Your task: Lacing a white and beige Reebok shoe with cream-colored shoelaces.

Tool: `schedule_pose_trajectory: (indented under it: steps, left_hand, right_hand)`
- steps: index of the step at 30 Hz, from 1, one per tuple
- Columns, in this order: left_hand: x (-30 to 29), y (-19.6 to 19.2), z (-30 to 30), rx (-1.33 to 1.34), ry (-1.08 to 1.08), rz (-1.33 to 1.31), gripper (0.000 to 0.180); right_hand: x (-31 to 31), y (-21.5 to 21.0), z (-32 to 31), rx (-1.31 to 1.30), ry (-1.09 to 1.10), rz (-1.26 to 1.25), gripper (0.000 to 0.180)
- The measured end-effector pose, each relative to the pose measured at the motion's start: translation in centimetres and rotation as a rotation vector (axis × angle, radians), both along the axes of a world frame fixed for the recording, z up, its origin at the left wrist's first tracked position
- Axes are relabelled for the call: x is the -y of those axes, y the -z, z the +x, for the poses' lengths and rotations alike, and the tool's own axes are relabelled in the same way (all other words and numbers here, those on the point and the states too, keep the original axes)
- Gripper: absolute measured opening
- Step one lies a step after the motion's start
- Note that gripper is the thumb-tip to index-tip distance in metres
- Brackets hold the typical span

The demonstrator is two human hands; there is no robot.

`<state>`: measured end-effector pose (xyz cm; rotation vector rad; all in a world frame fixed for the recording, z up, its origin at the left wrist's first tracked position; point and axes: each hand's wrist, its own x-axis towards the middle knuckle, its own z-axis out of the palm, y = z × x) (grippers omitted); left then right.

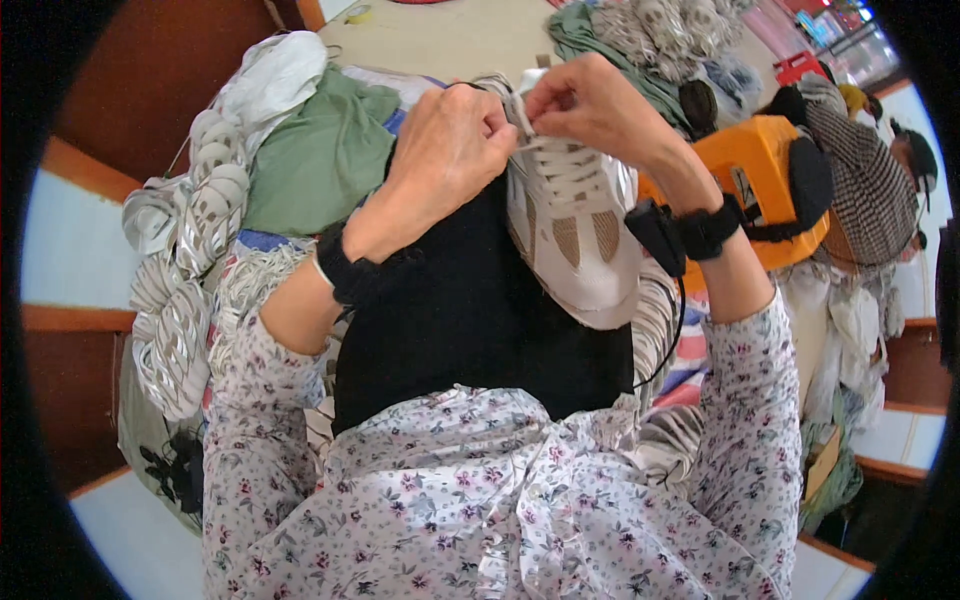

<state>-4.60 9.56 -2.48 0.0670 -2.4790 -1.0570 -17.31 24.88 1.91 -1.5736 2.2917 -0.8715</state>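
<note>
A white and beige sneaker [590, 275] rests toe toward me beside the black cloth [480, 300] over my lap. Its pale shoelace [568, 172] crosses in rows up the front. At the shoe's collar, my left hand [445, 155] is closed, thumb and finger pinching the lace from the left side. From the right, my right hand [600, 108] pinches the lace near the tongue, its fingers bent together. A strand of lace runs in the small gap between the two hands. Dark bands circle both wrists, and a black device with a cable hangs at the right one.
Bundled pale shoe uppers or laces [190, 290] hang at the left beside a green cloth [320, 155]. An orange chair-like object [770, 165] stands at the right. More bundles [670, 35] lie on the beige table [430, 40] at the back. Another person [855, 175] is at the far right.
</note>
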Motion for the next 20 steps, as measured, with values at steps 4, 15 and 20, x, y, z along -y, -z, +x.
schedule_pose_trajectory:
  steps: [4,15,20]
  left_hand:
    - [-0.3,0.2,-0.6,-0.208,-0.066,-0.318,0.017]
    - [1.2,0.4,-1.1,0.284,0.198,0.305,0.024]
    - [2.1,0.7,-0.6,0.295,0.21,0.377,0.02]
  right_hand:
    - [0.0,0.1,-0.6,0.014,0.042,0.034,0.012]
    - [0.2,0.6,-0.6,0.07,0.027,-0.034,0.012]
    - [1.2,0.3,-0.4,0.029,0.002,-0.005,0.011]
